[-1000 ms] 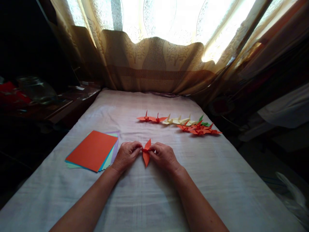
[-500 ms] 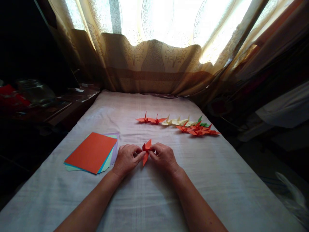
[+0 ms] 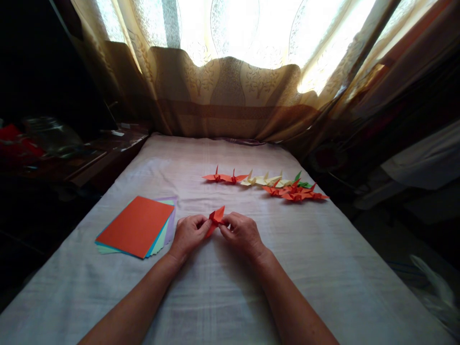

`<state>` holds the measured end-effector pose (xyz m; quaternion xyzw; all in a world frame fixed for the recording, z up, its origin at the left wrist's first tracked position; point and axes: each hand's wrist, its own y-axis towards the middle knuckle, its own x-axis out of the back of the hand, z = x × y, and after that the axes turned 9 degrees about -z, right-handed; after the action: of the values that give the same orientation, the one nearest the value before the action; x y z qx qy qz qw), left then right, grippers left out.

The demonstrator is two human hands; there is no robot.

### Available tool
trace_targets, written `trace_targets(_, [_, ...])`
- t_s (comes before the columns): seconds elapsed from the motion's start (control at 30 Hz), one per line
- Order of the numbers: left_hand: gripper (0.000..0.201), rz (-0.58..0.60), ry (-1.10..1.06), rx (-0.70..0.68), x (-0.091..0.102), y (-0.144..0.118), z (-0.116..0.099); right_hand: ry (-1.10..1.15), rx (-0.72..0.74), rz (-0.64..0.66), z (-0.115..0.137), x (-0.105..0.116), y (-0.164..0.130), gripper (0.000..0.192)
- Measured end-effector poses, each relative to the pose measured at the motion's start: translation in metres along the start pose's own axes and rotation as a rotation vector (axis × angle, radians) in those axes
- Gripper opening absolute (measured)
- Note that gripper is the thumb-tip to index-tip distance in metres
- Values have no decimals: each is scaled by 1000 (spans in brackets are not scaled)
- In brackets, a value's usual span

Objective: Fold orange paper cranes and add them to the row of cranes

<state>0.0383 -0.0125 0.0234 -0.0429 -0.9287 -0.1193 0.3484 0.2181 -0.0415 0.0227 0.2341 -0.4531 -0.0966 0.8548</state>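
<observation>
While left hand (image 3: 188, 235) pinches orange paper fold (image 3: 215, 218), right hand (image 3: 241, 234) grips opposite side, fingers curled.

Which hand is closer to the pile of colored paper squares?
Left. The left hand sits just right of the paper stack; the right hand is farther right, beyond the orange folded piece both hold.
</observation>
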Motion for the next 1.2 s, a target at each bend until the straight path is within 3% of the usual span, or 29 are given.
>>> trace_targets(0.5, [35, 6, -93, 13, 1, 0, 5, 147, -75, 57, 2, 9, 3, 18])
trace_targets(0.6, [36, 36, -121, 8, 4, 1, 3, 230, -206, 19, -3, 13, 6, 34])
trace_targets(0.67, [37, 63, -150, 3, 5, 2, 3, 323, -346, -8, -6, 12, 8, 36])
trace_targets(0.8, [40, 121, -211, -5, 6, 3, 4, 668, -549, 106, -7, 2, 8, 39])
trace_targets(0.9, [41, 157, -240, -8, 5, 3, 4, 792, -635, 151, -1, -3, 8, 31])
trace_targets(1.2, [42, 190, -326, 58, 6, 2, 5, 788, -734, -7, 3, 0, 12, 27])
